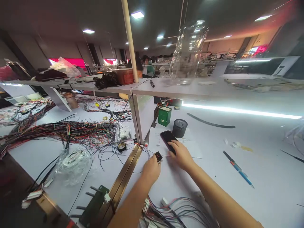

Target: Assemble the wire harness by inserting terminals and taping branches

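Observation:
My left hand [151,171] is closed around a small black connector block [158,156], which pokes out past the fingers; thin wires lie close to it. To its right, my right hand [183,155] has its fingers on the lower right edge of a black smartphone [167,136]. The phone lies over a printed paper sheet [155,143] on the white table, its screen dark. Just behind the phone stand a black mesh pen cup [180,128] and a green box [164,116]. Below my hands, a bundle of coloured wires [182,205] with white connectors lies between my forearms.
A metal strip [125,171] and an upright shelf panel [143,117] divide the tables. Wire harnesses [71,131] and black tape [122,146] lie left. A green block with pegs [95,202] sits in front. Right are a blue pen-like tool [242,174] and a black tube [210,122].

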`<act>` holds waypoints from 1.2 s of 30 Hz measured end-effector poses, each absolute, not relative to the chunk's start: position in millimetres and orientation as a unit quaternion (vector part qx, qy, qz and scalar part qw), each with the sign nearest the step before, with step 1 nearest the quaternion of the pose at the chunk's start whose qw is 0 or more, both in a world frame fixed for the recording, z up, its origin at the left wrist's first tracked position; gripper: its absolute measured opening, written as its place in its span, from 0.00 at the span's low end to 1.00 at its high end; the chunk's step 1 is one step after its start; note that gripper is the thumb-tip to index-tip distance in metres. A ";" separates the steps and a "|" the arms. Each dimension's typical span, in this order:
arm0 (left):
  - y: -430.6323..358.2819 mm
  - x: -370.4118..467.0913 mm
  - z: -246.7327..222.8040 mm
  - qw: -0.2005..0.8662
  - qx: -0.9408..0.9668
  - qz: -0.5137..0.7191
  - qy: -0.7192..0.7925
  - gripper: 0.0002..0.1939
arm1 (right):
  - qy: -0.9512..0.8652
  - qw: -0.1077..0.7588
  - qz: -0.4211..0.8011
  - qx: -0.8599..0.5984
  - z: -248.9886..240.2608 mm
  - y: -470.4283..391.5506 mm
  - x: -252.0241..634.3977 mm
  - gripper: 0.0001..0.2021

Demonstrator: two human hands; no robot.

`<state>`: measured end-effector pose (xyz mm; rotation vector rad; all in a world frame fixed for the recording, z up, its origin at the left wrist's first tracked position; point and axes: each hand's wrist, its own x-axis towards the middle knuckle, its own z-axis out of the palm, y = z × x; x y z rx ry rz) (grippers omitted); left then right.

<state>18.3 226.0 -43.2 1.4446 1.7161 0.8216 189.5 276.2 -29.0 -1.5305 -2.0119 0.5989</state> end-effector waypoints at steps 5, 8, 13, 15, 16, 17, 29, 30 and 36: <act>205.3 20.9 -2.2 0.434 0.494 0.442 0.610 0.22 | -0.722 0.352 0.352 -0.480 -7.6 204.5 155.8 0.18; 184.2 24.2 37.7 0.511 0.439 0.525 0.520 0.26 | -0.659 0.408 0.515 -0.366 12.7 168.5 133.5 0.24; 150.0 20.7 96.7 0.687 0.303 0.608 0.259 0.48 | -0.523 0.432 0.681 -0.277 49.9 139.0 115.6 0.35; 142.9 14.9 111.2 0.701 0.279 0.614 0.230 0.44 | -0.530 0.439 0.657 -0.308 61.6 135.0 115.5 0.36; 140.7 11.1 116.7 0.705 0.268 0.617 0.223 0.39 | -0.541 0.440 0.641 -0.321 66.3 133.4 116.8 0.35; 139.1 6.9 121.3 0.711 0.262 0.614 0.222 0.33 | -0.553 0.440 0.626 -0.331 70.3 131.8 118.8 0.33; 117.5 -16.4 133.8 0.574 0.472 0.572 0.347 0.17 | -0.603 0.441 0.585 -0.316 84.5 117.9 151.7 0.24; 119.9 -15.9 129.9 0.556 0.476 0.582 0.354 0.18 | -0.604 0.439 0.586 -0.314 83.8 120.0 154.3 0.24; 136.7 -19.9 104.3 0.587 0.482 0.548 0.351 0.25 | -0.583 0.454 0.591 -0.324 77.6 139.3 163.4 0.20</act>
